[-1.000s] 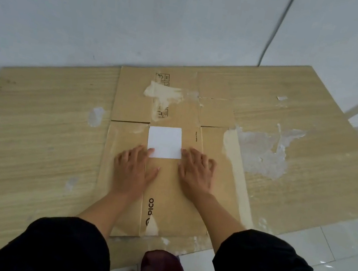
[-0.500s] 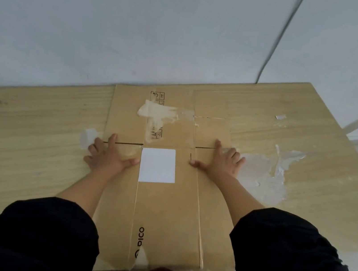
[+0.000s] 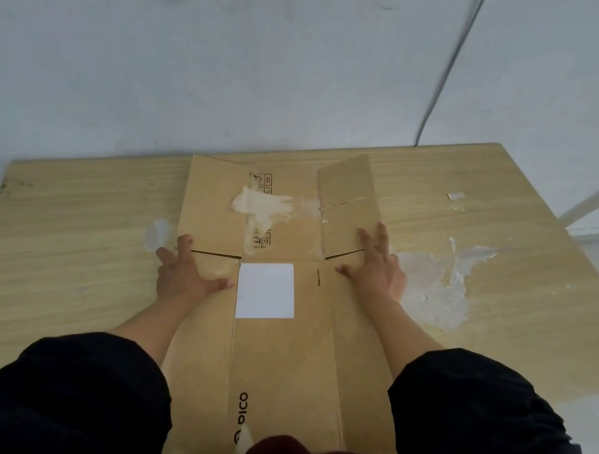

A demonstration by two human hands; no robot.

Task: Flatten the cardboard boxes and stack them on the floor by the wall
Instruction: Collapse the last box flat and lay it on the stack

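A flattened brown cardboard box [image 3: 280,361] with a white label [image 3: 266,290] and a torn patch lies on a wooden board [image 3: 61,259] by the wall. My left hand [image 3: 185,271] presses flat on the box's left edge, beside the slit between body and flap. At the right edge, next to the other slit, my right hand [image 3: 377,270] presses with fingers spread. The far right flap [image 3: 348,203] tilts up a little off the board.
The grey-white wall [image 3: 238,60] rises just behind the board, with a thin cable [image 3: 449,66] running down it. Torn tape and paper residue [image 3: 438,284] marks the board to the right. Pale floor tiles [image 3: 598,411] show at the right edge.
Both hands slid from the middle of the box out to its left and right edges and farther toward the flaps. The far right flap has lifted slightly. The view moved closer.
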